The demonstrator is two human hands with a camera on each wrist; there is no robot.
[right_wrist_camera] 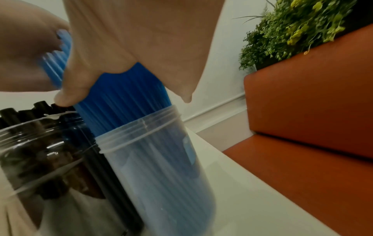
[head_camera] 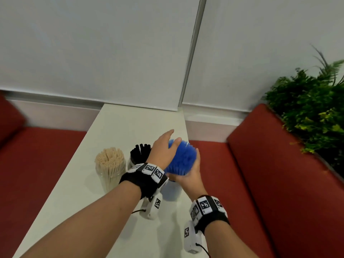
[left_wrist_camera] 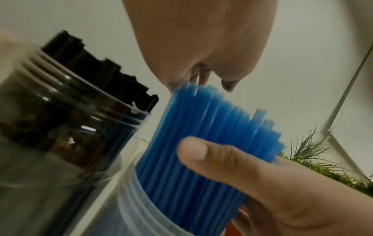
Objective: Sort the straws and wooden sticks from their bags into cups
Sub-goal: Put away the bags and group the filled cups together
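Head view shows your right hand [head_camera: 188, 175] curled around the lower part of the blue straws [head_camera: 181, 157], thumb on the near side and fingers wrapped behind, so the bundle stays tight while its lower end sits in the clear cup [right_wrist_camera: 153, 167]. Your left hand [head_camera: 163, 148] lies over the tops of the straws with its fingers fairly straight and holds nothing; it looks placed there to pat the ends level and press the bundle down. The right wrist view shows the straws already deep inside the cup, with their upper part standing above the rim, so I judge this bundle as nearly seated. Whether every straw reaches the bottom is hard to say, since the cup wall blurs the view.

Just beside that cup, on your left, stands a second clear cup holding the black straws [head_camera: 140, 152]. It is close enough that your left wrist could knock it as you press. Farther left stands the cup of wooden sticks [head_camera: 109, 159], already filled and apart from your hands. All three cups sit on the white surface [head_camera: 119, 123], which runs to the wall. Red seats [head_camera: 279, 183] flank it, and green plants [head_camera: 312, 108] sit behind the right seat, well clear of your work.
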